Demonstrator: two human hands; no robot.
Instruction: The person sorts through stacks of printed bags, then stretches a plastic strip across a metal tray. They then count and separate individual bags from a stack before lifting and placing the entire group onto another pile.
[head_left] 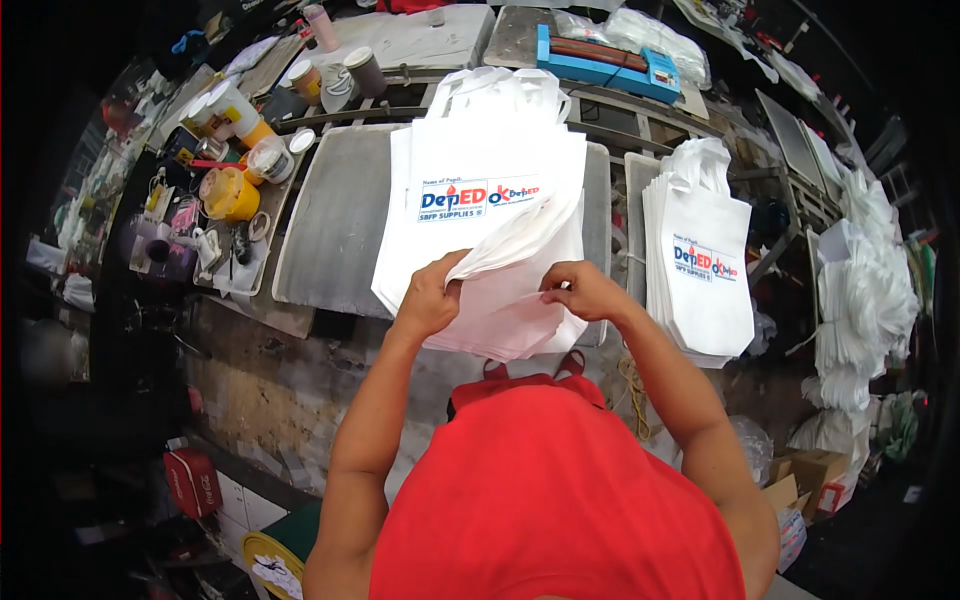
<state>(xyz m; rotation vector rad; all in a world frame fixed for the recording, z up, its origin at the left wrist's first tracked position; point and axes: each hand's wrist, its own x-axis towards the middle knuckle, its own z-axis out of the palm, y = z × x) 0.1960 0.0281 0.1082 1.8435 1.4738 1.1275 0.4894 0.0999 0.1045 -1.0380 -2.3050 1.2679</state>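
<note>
A stack of white tote bags [470, 150] printed with a blue and red DepED logo lies on a grey board in front of me. My left hand [431, 297] is closed on the lifted, folded-back bottom edges of several bags at the stack's left side. At the right, my right hand [585, 291] has thumb and fingers pinched together on the edge of one of the lower bags. The bags' handles [500, 92] lie at the far end. A second pile of the same printed bags [705, 255] sits to the right, touched by neither hand.
Paint tubs and a yellow bucket [229, 195] stand at the left. A blue sealing machine [607, 66] is at the back. Bundled white bags [865, 290] hang at the far right. Behind me are a red bag [193, 481] and cardboard boxes [808, 470].
</note>
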